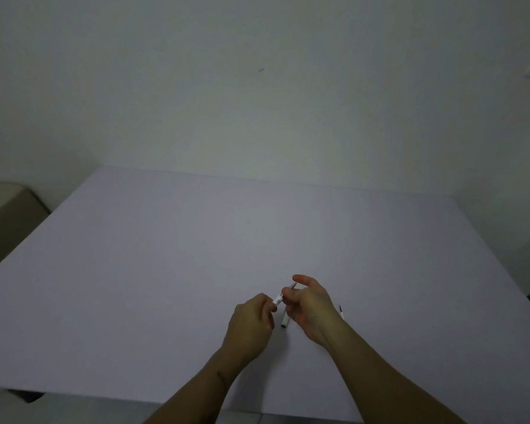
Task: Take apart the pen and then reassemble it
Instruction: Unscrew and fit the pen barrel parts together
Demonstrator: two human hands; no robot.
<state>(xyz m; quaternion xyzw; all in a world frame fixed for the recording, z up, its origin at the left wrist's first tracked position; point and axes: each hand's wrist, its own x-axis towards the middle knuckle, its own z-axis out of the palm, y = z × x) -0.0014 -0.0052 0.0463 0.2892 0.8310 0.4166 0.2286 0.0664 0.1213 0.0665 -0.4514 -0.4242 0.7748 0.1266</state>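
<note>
Left hand: the left hand sits in the lower centre of the frame, knuckles up, its fingers curled in and pinching a short white piece at their tips.
Short white piece: small and stubby, held between the two hands, just beside the right hand's thumb; whether it touches the barrel, I cannot tell.
Right hand: the right hand is just right of the left one, fingers bent around the pen barrel, forefinger arched over the top, thumb pressed in from the left side.
Pen barrel: white, slim, tilted, its upper tip poking out by the forefinger and its lower dark-ended tip hanging out below the palm, pointing down toward the tabletop. Whether that tip touches the surface is hard to tell.
Loose part: a thin pale part with a dark tip lies on the tabletop just right of the right wrist, partly hidden by it.
Tabletop: pale lilac-grey, filling the lower half of the frame.
Surroundings: a plain pale wall takes the upper half, and a beige, padded-looking object shows at the left edge.
</note>
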